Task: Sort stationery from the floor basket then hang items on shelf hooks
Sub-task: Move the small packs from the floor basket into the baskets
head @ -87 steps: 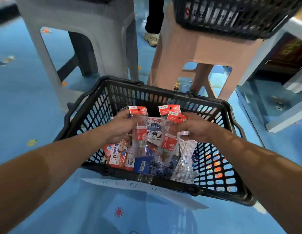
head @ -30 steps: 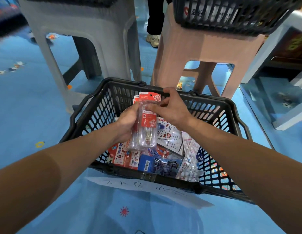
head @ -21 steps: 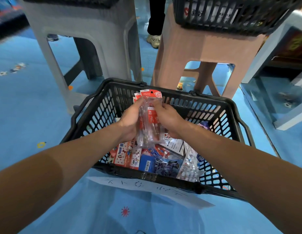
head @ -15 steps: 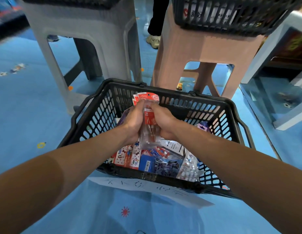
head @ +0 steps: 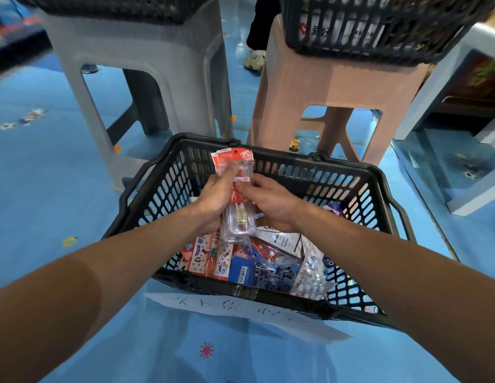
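I see the black floor basket (head: 163, 189) close in front of me on the blue floor (head: 47, 189), its far rim nearly under the grey stool (head: 146, 59) and the pink stool (head: 337, 87). The pink stool carries a second basket (head: 379, 31) that overhangs on the right. Open floor lies to the left, while a white paper sheet (head: 241, 308) lies against the near rim. Both hands are over the basket's middle, holding a stack of clear packs (head: 239, 219) with red header cards above the loose packets (head: 221, 258) on the bottom. My left hand (head: 216, 194) curls round the stack's left edge, thumb laid up the front toward the headers. My right hand (head: 271, 200) grips the right edge, thumb pressed on the front. Half a second ago both hands were bunched over the stack; now they sit further apart and the clear lower half shows between them. The stack's long axis runs away from me, headers toward the far rim and the clear end toward me.
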A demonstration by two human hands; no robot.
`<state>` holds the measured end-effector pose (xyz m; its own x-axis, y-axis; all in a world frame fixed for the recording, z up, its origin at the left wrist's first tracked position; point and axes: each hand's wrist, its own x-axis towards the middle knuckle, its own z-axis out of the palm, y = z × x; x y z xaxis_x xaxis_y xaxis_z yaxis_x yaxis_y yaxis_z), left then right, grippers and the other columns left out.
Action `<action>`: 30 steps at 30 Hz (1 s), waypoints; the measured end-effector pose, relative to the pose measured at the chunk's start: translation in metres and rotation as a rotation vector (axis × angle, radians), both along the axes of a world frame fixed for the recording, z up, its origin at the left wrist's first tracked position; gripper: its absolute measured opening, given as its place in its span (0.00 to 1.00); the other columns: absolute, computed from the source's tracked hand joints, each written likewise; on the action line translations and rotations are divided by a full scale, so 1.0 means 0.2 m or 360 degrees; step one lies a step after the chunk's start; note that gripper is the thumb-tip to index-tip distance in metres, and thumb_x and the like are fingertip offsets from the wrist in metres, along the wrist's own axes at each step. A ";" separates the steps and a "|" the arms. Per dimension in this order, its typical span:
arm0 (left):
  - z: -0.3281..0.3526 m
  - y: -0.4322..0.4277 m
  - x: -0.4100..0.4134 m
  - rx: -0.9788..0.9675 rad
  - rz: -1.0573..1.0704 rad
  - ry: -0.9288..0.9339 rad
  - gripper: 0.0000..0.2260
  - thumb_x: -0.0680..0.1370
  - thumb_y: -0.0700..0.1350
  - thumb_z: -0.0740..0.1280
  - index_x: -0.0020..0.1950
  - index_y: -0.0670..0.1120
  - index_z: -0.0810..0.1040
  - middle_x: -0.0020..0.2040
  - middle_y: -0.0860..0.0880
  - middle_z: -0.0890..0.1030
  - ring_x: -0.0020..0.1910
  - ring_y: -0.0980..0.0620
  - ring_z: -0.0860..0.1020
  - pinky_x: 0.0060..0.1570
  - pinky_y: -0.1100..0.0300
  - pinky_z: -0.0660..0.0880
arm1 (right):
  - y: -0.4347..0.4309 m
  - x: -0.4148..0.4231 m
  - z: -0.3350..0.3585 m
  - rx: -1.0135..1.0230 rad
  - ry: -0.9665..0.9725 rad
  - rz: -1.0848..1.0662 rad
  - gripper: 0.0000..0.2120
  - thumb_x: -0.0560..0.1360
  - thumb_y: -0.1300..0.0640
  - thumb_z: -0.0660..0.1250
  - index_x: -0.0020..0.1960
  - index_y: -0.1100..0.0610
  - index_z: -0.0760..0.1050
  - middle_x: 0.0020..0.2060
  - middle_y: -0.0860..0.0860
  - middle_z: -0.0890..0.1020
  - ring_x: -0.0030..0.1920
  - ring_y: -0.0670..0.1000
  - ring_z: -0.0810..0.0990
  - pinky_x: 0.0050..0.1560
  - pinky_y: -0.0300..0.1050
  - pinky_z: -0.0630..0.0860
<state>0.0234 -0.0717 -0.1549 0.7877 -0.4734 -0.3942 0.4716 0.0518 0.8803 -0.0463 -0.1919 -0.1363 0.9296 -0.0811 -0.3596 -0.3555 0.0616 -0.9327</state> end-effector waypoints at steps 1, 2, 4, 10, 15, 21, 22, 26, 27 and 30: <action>0.01 -0.01 0.00 -0.0001 0.0000 -0.0020 0.24 0.82 0.60 0.64 0.70 0.44 0.73 0.58 0.39 0.85 0.51 0.40 0.86 0.47 0.43 0.84 | -0.01 0.00 0.00 0.0017 -0.0014 -0.0016 0.14 0.83 0.53 0.65 0.68 0.54 0.73 0.55 0.54 0.84 0.49 0.51 0.87 0.45 0.48 0.84; 0.02 -0.01 0.00 0.0000 -0.0002 -0.0046 0.22 0.83 0.59 0.63 0.68 0.44 0.75 0.56 0.39 0.85 0.51 0.41 0.86 0.50 0.42 0.83 | -0.01 0.01 0.00 0.0033 -0.0013 -0.0030 0.15 0.82 0.53 0.67 0.68 0.55 0.74 0.56 0.54 0.85 0.50 0.52 0.87 0.47 0.51 0.84; 0.04 -0.01 0.00 -0.0004 0.0015 -0.0080 0.21 0.84 0.59 0.62 0.64 0.43 0.78 0.52 0.40 0.87 0.51 0.41 0.86 0.54 0.41 0.82 | -0.02 0.02 0.01 0.0039 0.0022 -0.0026 0.18 0.80 0.54 0.70 0.68 0.56 0.75 0.57 0.57 0.85 0.56 0.58 0.85 0.57 0.60 0.82; 0.11 -0.02 0.03 -0.0019 -0.0056 -0.0109 0.25 0.84 0.61 0.58 0.67 0.43 0.77 0.56 0.41 0.86 0.56 0.43 0.85 0.61 0.42 0.79 | -0.08 0.02 0.08 0.0034 0.0001 -0.0060 0.13 0.79 0.61 0.69 0.63 0.59 0.79 0.55 0.59 0.85 0.54 0.57 0.85 0.54 0.56 0.82; 0.15 -0.04 0.06 0.0238 -0.0377 -0.0205 0.23 0.81 0.65 0.60 0.64 0.51 0.81 0.58 0.46 0.86 0.62 0.43 0.81 0.66 0.39 0.73 | -0.17 0.05 0.13 -0.0023 -0.0019 -0.0158 0.15 0.77 0.58 0.73 0.63 0.57 0.80 0.54 0.58 0.86 0.56 0.60 0.85 0.59 0.61 0.81; 0.26 -0.08 0.08 0.0259 -0.0348 -0.0197 0.13 0.83 0.51 0.64 0.61 0.45 0.82 0.54 0.44 0.87 0.58 0.42 0.83 0.66 0.41 0.76 | -0.20 0.06 0.23 -0.0014 -0.0005 -0.0272 0.14 0.77 0.59 0.73 0.63 0.56 0.81 0.54 0.57 0.86 0.57 0.60 0.85 0.59 0.61 0.81; 0.30 -0.08 0.07 0.0288 -0.0345 -0.0169 0.13 0.83 0.50 0.65 0.61 0.44 0.82 0.53 0.44 0.87 0.57 0.42 0.84 0.66 0.41 0.76 | -0.19 0.04 0.26 -0.0019 0.0015 -0.0288 0.14 0.79 0.60 0.71 0.64 0.56 0.80 0.55 0.57 0.86 0.57 0.59 0.85 0.61 0.61 0.80; 0.56 -0.05 0.00 0.0399 -0.0450 -0.0051 0.13 0.82 0.47 0.67 0.61 0.39 0.81 0.51 0.43 0.86 0.53 0.42 0.84 0.61 0.42 0.79 | -0.11 -0.03 0.48 -0.0054 0.0105 -0.0294 0.13 0.81 0.65 0.64 0.64 0.60 0.78 0.58 0.60 0.84 0.60 0.61 0.83 0.65 0.63 0.77; 0.65 -0.04 -0.02 0.0412 -0.0456 -0.0021 0.13 0.82 0.47 0.67 0.61 0.39 0.81 0.50 0.43 0.86 0.50 0.44 0.83 0.59 0.44 0.79 | -0.09 -0.05 0.57 -0.0027 0.0127 -0.0318 0.13 0.81 0.66 0.63 0.64 0.61 0.78 0.58 0.61 0.84 0.61 0.62 0.82 0.66 0.62 0.76; 0.98 -0.03 -0.07 0.0436 -0.0469 0.0054 0.11 0.83 0.46 0.67 0.60 0.40 0.81 0.47 0.45 0.86 0.44 0.49 0.83 0.51 0.49 0.80 | -0.03 -0.11 0.91 0.0086 0.0169 -0.0392 0.13 0.81 0.69 0.62 0.61 0.59 0.79 0.59 0.62 0.83 0.60 0.62 0.82 0.65 0.57 0.78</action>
<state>0.0101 -0.0780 0.0405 0.6181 -0.5508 -0.5609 0.4604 -0.3246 0.8262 -0.0689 -0.1982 0.0453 0.8410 -0.2781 -0.4641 -0.4194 0.2069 -0.8839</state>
